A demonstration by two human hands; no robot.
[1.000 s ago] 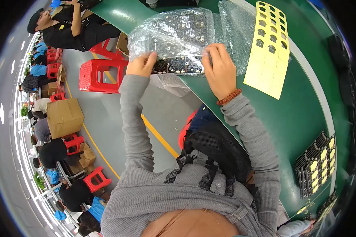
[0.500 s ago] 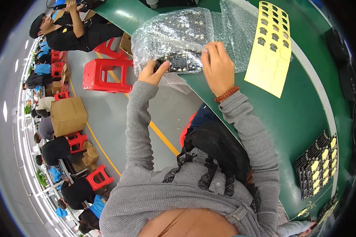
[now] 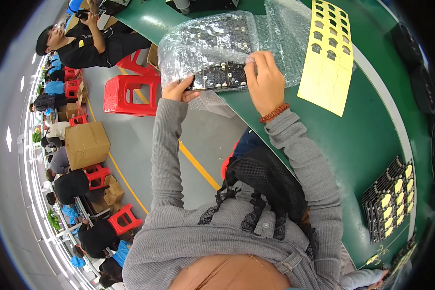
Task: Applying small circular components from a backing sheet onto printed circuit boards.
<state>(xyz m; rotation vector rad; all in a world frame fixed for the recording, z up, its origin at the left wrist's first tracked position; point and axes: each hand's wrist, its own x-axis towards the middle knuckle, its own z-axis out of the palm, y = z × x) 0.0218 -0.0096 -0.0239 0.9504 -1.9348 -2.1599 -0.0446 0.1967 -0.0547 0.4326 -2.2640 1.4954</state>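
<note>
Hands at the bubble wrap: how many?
2: left hand at the near-left corner of the bubble wrap, right hand along its near edge, farther right. No other hand shows there.

Clear plastic bubble wrap [image 3: 193,43], crinkled and glossy, catches bright glints at the far side, over dark circuit boards [image 3: 224,75] that look rough with small shiny parts. To the right, the yellow sheet [image 3: 331,75] looks like matt paper. The green tabletop [image 3: 367,130] is smooth, softly sheened. At left, the red stool [image 3: 115,94] is glossy plastic, the brown carton [image 3: 87,145] matt cardboard. Near, the grey top [image 3: 179,237] is ribbed, matt knit cloth.
</note>
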